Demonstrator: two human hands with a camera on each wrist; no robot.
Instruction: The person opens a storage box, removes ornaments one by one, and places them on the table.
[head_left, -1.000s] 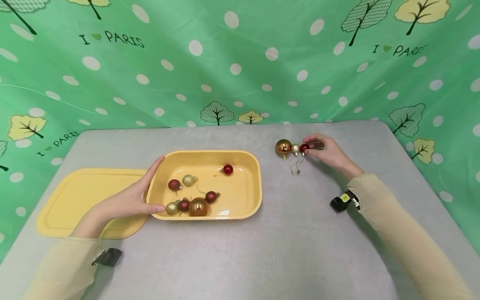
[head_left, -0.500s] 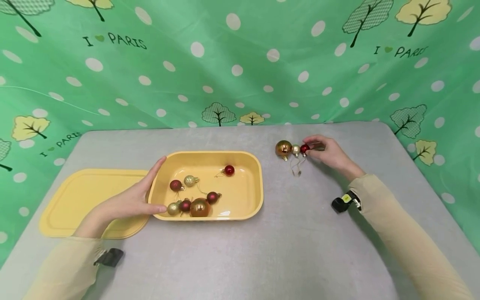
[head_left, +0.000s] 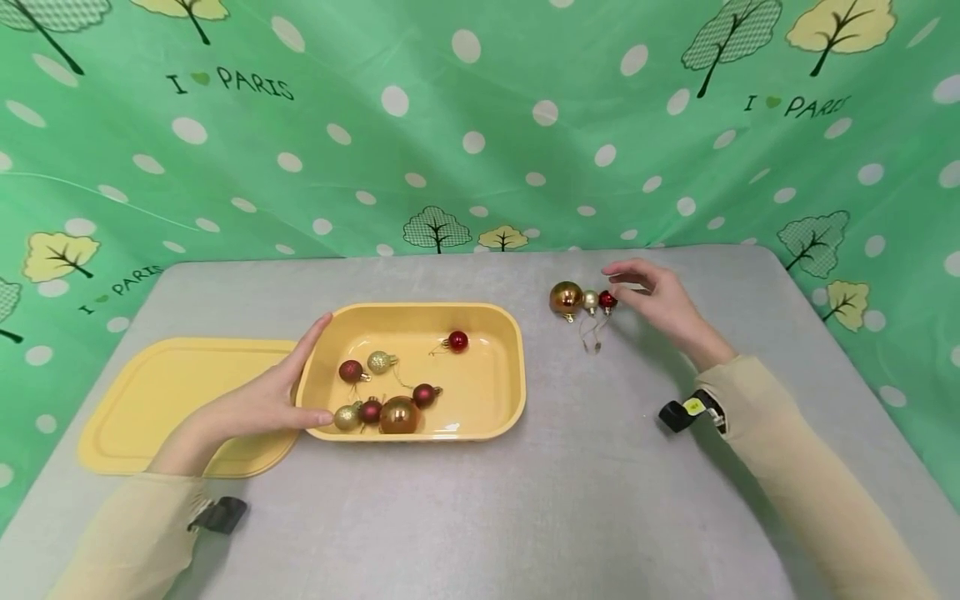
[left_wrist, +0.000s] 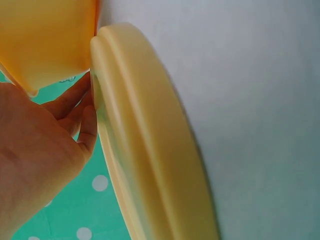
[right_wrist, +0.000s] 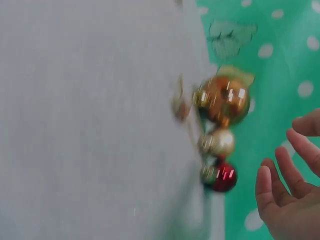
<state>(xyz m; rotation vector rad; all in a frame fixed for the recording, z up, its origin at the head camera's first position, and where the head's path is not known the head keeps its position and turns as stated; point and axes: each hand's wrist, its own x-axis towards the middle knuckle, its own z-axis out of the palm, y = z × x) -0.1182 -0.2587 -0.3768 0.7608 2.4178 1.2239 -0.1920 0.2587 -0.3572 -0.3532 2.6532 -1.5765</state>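
Note:
My left hand [head_left: 258,400] holds the left end of a yellow plastic box [head_left: 487,427], fingers along its outer wall and thumb at the front rim. Several Christmas baubles lie inside, among them a large gold bauble [head_left: 400,415], a shiny red one [head_left: 457,341] and a glittery gold one [head_left: 380,361]. On the table to the right, a large shiny gold bauble [head_left: 566,297], a small pale gold bauble [head_left: 590,300] and a small red bauble [head_left: 607,299] sit in a touching row. My right hand [head_left: 656,298] is just beside the red bauble, fingers spread and holding nothing; the right wrist view shows a gap.
The yellow lid [head_left: 172,400] lies flat on the grey table [head_left: 480,525], left of the box and partly under my left forearm. A green patterned cloth [head_left: 480,167] hangs behind the table.
My right hand has let go of the small red bauble and lifted slightly away to the right, its fingers spreading. My left hand and the box keep their place.

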